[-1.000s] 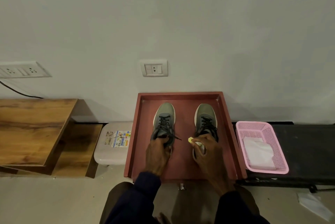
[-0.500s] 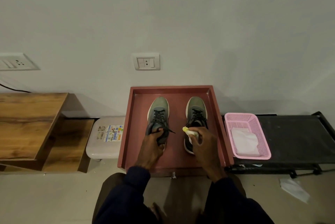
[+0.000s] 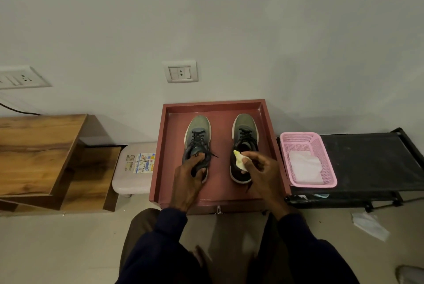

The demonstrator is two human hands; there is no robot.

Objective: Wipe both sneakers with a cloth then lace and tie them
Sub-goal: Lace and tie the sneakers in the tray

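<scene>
Two grey-green sneakers with black laces stand side by side, toes to the wall, in a reddish-brown tray [image 3: 270, 146]. My left hand [image 3: 188, 180] grips the heel collar of the left sneaker [image 3: 197, 132], hiding its heel. My right hand [image 3: 259, 173] holds a small pale yellow cloth [image 3: 238, 161] against the heel opening of the right sneaker [image 3: 245, 132]. A loose lace end trails from the left sneaker towards the tray's middle.
A pink basket [image 3: 307, 141] holding a white cloth sits on a black bench [image 3: 371, 159] to the right. A white stool [image 3: 133, 169] and a wooden table [image 3: 34, 152] stand to the left. Crumpled paper [image 3: 369, 226] lies on the floor at right.
The camera has shifted, so the tray sits a little more to the left and higher in view. My right hand has lifted slightly off the right sneaker's heel with the cloth. My left hand keeps its grip.
</scene>
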